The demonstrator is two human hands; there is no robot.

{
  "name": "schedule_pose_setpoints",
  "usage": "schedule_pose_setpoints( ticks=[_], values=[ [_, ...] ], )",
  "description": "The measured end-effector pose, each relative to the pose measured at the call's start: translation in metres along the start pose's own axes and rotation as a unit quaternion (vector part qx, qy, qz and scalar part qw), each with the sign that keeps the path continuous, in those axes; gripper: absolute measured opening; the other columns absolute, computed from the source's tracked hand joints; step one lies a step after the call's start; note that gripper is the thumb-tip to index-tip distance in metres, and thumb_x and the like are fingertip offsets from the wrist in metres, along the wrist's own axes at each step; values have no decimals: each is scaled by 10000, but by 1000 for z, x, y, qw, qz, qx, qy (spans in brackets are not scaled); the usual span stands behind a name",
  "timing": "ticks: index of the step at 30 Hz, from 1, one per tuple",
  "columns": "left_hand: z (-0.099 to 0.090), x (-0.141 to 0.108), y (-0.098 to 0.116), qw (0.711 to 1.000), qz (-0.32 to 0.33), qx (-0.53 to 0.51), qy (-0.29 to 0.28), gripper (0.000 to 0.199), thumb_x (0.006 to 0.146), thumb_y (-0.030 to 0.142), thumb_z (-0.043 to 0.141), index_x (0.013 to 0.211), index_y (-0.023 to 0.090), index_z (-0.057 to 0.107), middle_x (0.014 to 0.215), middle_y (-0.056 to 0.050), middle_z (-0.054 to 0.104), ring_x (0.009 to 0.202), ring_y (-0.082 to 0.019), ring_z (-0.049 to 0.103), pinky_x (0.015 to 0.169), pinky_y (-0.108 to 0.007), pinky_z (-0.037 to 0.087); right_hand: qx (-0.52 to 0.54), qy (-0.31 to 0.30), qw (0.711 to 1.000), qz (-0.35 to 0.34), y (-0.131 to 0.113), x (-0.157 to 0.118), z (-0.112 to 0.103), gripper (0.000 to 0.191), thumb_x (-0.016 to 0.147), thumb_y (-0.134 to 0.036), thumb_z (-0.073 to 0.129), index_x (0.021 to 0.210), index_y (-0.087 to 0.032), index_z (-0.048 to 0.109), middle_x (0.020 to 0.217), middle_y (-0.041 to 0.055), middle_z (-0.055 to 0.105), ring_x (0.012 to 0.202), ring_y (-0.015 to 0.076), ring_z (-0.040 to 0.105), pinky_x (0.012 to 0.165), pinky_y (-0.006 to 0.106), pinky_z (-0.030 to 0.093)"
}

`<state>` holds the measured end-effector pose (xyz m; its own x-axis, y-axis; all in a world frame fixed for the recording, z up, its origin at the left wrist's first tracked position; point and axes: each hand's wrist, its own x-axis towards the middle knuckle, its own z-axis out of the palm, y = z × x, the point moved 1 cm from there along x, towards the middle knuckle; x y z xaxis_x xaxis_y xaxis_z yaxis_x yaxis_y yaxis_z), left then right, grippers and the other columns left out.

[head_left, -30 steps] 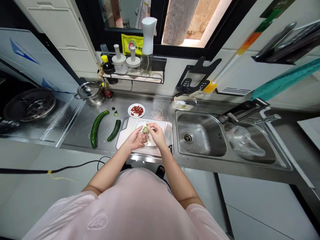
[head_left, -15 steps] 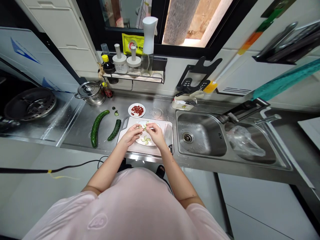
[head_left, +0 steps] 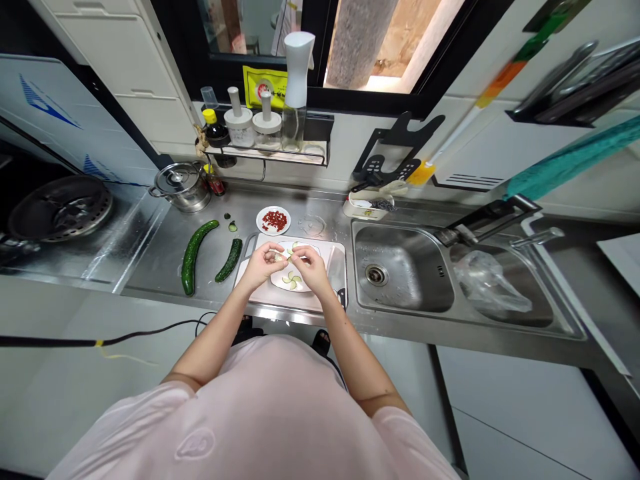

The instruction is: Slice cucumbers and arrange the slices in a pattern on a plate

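My left hand (head_left: 264, 267) is closed over the left side of a white plate (head_left: 276, 279), with pale cucumber slices (head_left: 279, 257) at its fingertips. Just right of it, my right hand (head_left: 311, 268) pinches a thin cucumber slice, partly hidden by the fingers. On the plate, several slices lie fanned in a pinwheel (head_left: 292, 281), and more show near the far rim. The plate rests on a light cutting board (head_left: 260, 293). A knife (head_left: 339, 270) lies along the board's right side.
Left of the board lie a long cucumber (head_left: 193, 257) and a shorter cut cucumber (head_left: 230, 261). Behind stands a small dish of chopped red pieces (head_left: 274, 220). A steel sink (head_left: 400, 267) is to the right, a lidded pot (head_left: 181, 187) at back left.
My left hand has shifted slightly, its fingers drawing together and a little away from my right hand's fingertips. The right hand stays almost in place; the plate's pinwheel looks the same.
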<state>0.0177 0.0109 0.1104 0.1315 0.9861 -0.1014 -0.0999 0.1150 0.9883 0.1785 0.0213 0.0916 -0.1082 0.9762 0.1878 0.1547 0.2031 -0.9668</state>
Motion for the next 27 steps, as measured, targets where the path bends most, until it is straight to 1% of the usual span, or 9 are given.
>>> schedule_pose_setpoints(
  ticks=[5,9,12,17,20,24,27],
  values=[
    [0,0,6,997,31,68,-1,375,654,266,727,967,159,548,762,-11,636,637,-92,567,587,-197,396,-20,1,1000,-8,3,0,1,186,796,-392,582,754,-216,626,992,47,614,1007,195,540,796,327,441],
    [3,-3,11,989,61,132,20,319,677,253,690,958,167,565,768,-14,634,644,-94,549,570,-193,365,-28,0,1000,-4,3,0,1,184,803,-388,574,759,-217,626,999,44,617,1007,190,539,798,319,437],
    [5,-4,12,983,70,162,39,282,683,240,673,943,179,580,770,-11,634,619,-85,516,543,-191,325,-36,-1,999,3,3,0,2,176,806,-377,566,765,-216,624,996,45,619,1007,188,540,797,315,440],
    [6,-2,7,985,59,153,52,263,661,219,679,907,183,594,761,5,621,564,-69,456,518,-190,281,-43,-5,999,11,4,2,2,169,798,-369,561,769,-214,624,967,43,626,982,186,550,775,304,449],
    [5,1,2,988,47,135,53,254,654,208,679,890,181,590,773,8,612,555,-60,440,515,-183,281,-38,-13,999,20,7,3,3,167,798,-357,551,773,-207,619,900,33,634,907,173,572,743,281,450],
    [3,4,-7,992,22,103,73,261,617,191,701,851,179,587,774,9,605,591,-63,471,529,-171,307,-2,-32,999,36,13,5,5,163,796,-339,545,805,-191,612,784,12,634,735,145,585,692,263,453],
    [1,8,-15,992,22,103,75,270,632,198,697,873,181,577,773,6,613,608,-69,510,541,-167,336,3,-42,998,45,21,7,6,180,790,-339,538,835,-185,618,781,12,642,706,143,588,673,260,457]
  ],
)
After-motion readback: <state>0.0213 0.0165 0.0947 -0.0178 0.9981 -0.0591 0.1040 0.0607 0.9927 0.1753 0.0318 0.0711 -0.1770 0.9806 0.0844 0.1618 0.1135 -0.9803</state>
